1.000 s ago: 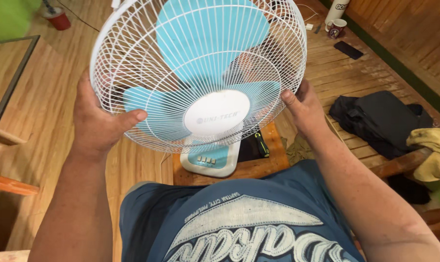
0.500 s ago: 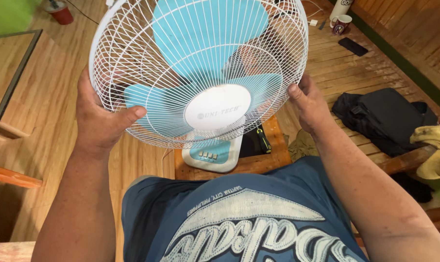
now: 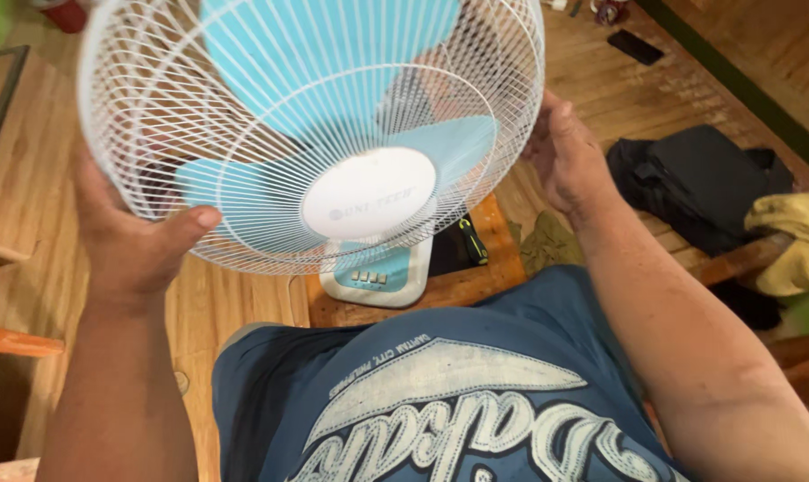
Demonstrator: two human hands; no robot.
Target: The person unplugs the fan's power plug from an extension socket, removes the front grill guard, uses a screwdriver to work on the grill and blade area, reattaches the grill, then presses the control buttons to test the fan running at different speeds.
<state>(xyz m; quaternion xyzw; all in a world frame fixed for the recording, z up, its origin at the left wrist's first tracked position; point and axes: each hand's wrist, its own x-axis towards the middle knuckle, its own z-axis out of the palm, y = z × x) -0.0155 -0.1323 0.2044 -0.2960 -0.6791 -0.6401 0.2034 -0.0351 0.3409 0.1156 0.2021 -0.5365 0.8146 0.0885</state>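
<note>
A white wire-caged fan [image 3: 311, 134] with pale blue blades and a white hub tilts above its base on a small wooden bench [image 3: 476, 286]. The left hand [image 3: 132, 241] grips the cage rim, fingers closed around it; the right hand [image 3: 570, 161] presses the opposite rim, fingers loosely curled. Dark clothing [image 3: 699, 183] and a yellow cloth [image 3: 793, 236] lie on the plank floor nearby.

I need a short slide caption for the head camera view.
Both hands, left and right, hold a white-grilled fan with blue blades above its base.

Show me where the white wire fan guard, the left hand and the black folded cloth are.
white wire fan guard [image 3: 271, 107], head view, front wires.
left hand [image 3: 141, 245], head view, palm.
black folded cloth [image 3: 704, 183], head view, middle.
</note>
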